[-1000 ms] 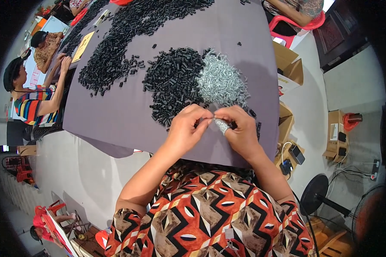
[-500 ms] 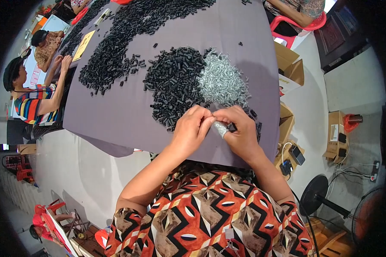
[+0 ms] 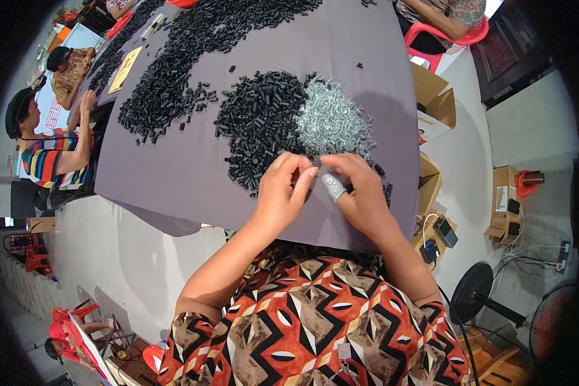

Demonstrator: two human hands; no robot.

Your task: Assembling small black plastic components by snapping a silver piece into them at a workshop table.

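Observation:
My left hand (image 3: pixel 282 190) is over the near part of the table, thumb and forefinger pinched together. Whatever sits at those fingertips is too small to make out. Close on its right, my right hand (image 3: pixel 361 196) has forefinger and thumb apart, with nothing visible between them. A silvery wrap (image 3: pixel 332 187) covers the right thumb. Just beyond the hands lies a heap of short black cylindrical pieces (image 3: pixel 260 122). Against its right side rests a pile of small shiny silver or clear pieces (image 3: pixel 334 121), nearest my right fingers.
A grey-purple cloth (image 3: pixel 174 186) covers the table. More black pieces (image 3: pixel 167 96) spread over its far left, near a yellow card (image 3: pixel 125 69). Co-workers sit along the left side and at the far right. Cardboard boxes (image 3: pixel 431 96) and a black fan (image 3: pixel 473 293) stand to the right.
My hands, whose fingertips met before, have drawn slightly apart. The right forefinger and wrapped thumb have spread. A co-worker's hands on the left have lowered a little.

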